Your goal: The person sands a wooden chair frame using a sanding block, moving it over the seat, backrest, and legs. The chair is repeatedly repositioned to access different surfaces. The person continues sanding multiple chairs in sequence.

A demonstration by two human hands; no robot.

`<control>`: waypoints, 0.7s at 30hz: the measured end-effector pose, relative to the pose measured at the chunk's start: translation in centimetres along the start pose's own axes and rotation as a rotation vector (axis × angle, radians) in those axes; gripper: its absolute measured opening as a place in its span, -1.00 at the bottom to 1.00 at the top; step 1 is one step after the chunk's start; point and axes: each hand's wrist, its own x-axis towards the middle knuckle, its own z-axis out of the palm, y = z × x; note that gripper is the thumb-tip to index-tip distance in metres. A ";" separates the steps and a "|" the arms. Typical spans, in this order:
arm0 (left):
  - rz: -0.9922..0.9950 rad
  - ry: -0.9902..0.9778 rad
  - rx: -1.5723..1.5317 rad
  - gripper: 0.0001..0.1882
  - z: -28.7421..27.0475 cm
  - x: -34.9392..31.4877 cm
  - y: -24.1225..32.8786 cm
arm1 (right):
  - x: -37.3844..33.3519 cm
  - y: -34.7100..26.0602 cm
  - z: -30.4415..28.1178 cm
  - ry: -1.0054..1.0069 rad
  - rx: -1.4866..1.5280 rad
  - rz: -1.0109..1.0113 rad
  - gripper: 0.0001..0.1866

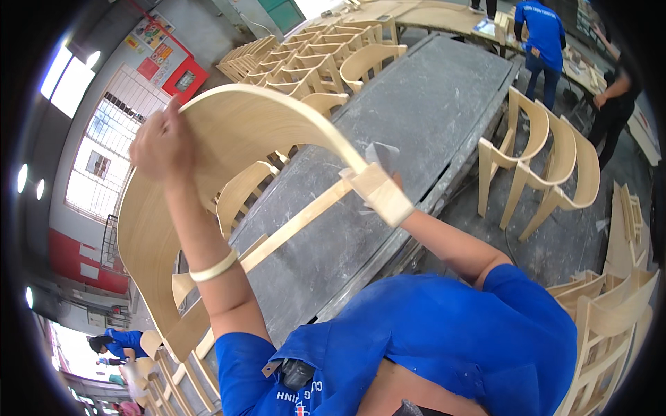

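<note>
A pale wooden chair frame with a broad curved backrest is raised and tilted over the grey table. My left hand is closed at the upper left edge of the backrest, slightly blurred; a pale band circles that forearm. At the other end of the curve, my right hand grips the frame by its squared end block, which hides most of the fingers. A translucent greyish piece shows beside this hand; its kind I cannot make out. A straight rail runs across below the backrest.
The long grey table stretches away ahead. Many similar chair frames stand beyond its left side, and several more on the floor at right. Slatted wooden pieces lie near my right elbow. Co-workers stand at the far right.
</note>
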 end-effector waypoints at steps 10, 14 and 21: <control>-0.098 -0.150 -0.022 -0.33 3.9 3.5 1.3 | -5.0 -21.7 -2.7 0.110 -0.765 -0.906 -0.53; -0.067 -0.103 -0.074 -0.31 5.3 3.7 0.7 | -5.9 -22.4 4.1 -0.231 -1.313 -1.093 -0.38; -0.089 -0.156 -0.038 -0.26 7.4 4.9 0.2 | -5.3 -23.8 6.8 -0.226 -1.566 -1.023 -0.42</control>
